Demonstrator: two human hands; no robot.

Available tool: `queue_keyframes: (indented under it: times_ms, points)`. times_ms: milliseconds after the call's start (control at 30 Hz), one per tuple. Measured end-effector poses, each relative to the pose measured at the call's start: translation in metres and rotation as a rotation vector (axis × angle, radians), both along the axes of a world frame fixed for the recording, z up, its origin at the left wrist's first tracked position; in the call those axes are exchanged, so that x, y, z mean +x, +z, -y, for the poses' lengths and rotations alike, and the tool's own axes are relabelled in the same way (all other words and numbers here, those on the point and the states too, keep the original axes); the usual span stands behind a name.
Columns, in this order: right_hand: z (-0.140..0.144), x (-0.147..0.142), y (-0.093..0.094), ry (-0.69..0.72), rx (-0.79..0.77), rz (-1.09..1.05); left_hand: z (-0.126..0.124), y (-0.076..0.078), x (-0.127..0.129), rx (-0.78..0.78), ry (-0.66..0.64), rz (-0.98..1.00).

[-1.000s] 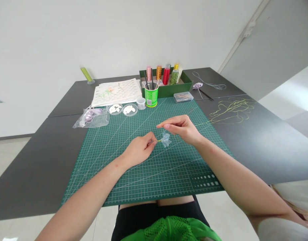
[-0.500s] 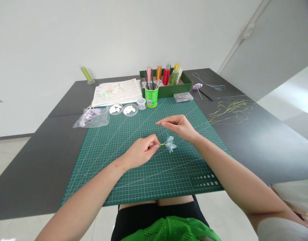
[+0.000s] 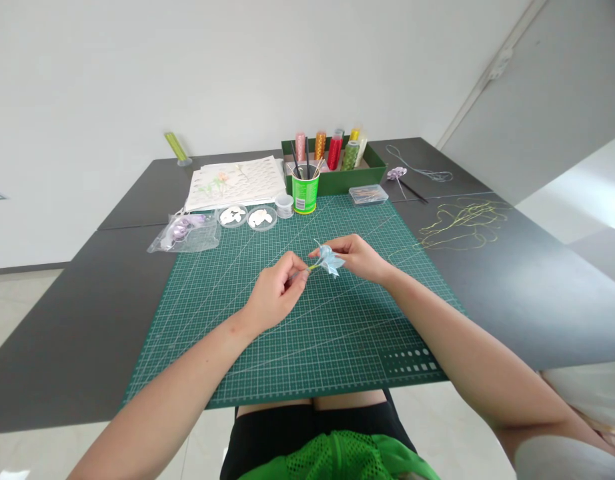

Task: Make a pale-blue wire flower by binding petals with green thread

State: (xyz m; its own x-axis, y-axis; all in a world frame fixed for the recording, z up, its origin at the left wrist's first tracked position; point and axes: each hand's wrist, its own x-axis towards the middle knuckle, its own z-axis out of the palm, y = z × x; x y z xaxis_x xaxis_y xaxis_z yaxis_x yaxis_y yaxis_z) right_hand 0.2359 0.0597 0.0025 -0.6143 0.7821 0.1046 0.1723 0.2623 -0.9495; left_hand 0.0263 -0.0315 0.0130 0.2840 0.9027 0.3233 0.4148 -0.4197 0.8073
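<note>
Between thumb and fingertips, my left hand [image 3: 277,288] grips the yellow-green wrapped stem of a pale blue artificial flower [image 3: 331,260]. The blossom points right, just above the cutting mat. My right hand [image 3: 357,257] is closed in a pinch behind and beside the petals, its fingertips partly covered by them. A fine yellow-green thread [image 3: 405,253] trails across the mat toward that hand, and the pinch seems to be on it, though the strand is too thin to follow between the fingers.
A green cutting mat [image 3: 227,347] covers the dark table. Behind it stand a green cup of tools [image 3: 304,195], a box of thread spools [image 3: 357,179], a clear case [image 3: 368,194], and dishes of white pieces [image 3: 262,218]. Tangled thread [image 3: 462,223] lies right; a plastic bag [image 3: 185,233] lies left.
My left hand has raised the flower and shifted it slightly left and away from me. My right hand has moved a little down, bringing its fingers behind the petals.
</note>
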Motion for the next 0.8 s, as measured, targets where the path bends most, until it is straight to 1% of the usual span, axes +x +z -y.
queue_keyframes:
  times_ms: [200, 333, 433, 567, 633, 700, 800]
  points:
    - [0.005, -0.002, 0.003, 0.07, -0.01, 0.097, -0.005, -0.002, -0.004, 0.143, 0.226, -0.053]
    - [0.01, -0.004, 0.008, 0.114, -0.051, 0.077, -0.009, -0.004, -0.006, 0.176, 0.31, -0.086]
    - [0.014, -0.004, 0.013, 0.147, -0.082, 0.048, -0.011, -0.005, -0.007, 0.166, 0.361, -0.141]
    - [0.019, -0.004, 0.02, 0.187, -0.123, -0.013, -0.012, -0.005, -0.007, 0.105, 0.405, -0.26]
    - [0.021, -0.004, 0.022, 0.189, -0.135, -0.037, -0.012, -0.004, -0.006, 0.081, 0.405, -0.277]
    - [0.021, -0.005, 0.021, 0.186, -0.136, -0.046, -0.011, -0.004, -0.004, 0.057, 0.401, -0.254]
    - [0.02, -0.005, 0.019, 0.186, -0.131, -0.043, -0.012, -0.005, -0.003, 0.005, 0.389, -0.165]
